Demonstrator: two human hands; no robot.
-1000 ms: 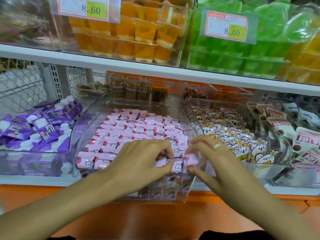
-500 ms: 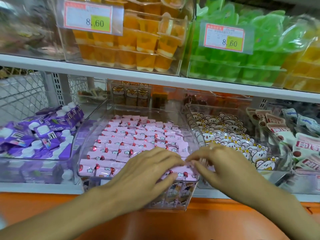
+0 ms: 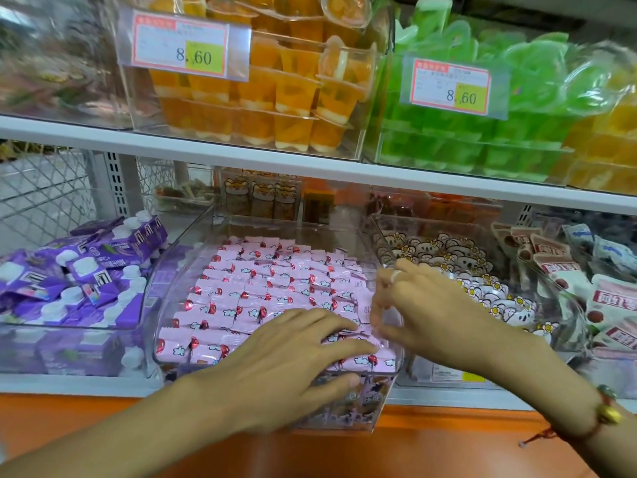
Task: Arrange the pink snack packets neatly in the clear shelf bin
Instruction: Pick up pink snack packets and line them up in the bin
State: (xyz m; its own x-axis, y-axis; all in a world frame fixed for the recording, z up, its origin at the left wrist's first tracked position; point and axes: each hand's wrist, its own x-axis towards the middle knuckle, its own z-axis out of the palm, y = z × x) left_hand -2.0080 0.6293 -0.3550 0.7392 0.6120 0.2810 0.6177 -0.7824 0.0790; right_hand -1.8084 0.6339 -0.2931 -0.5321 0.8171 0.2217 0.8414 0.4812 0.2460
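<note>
The pink snack packets [image 3: 262, 288] lie in rows filling the clear shelf bin [image 3: 162, 298] on the lower shelf. The left hand [image 3: 286, 367] presses flat, fingers straight, on the front packets; the right hand [image 3: 434, 312] pinches packets at the bin's right wall

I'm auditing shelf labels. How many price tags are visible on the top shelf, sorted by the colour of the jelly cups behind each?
Orange jelly cups: 1, the left price tag
Green jelly cups: 1, the right price tag
Total: 2 price tags, both reading 8.60
</note>
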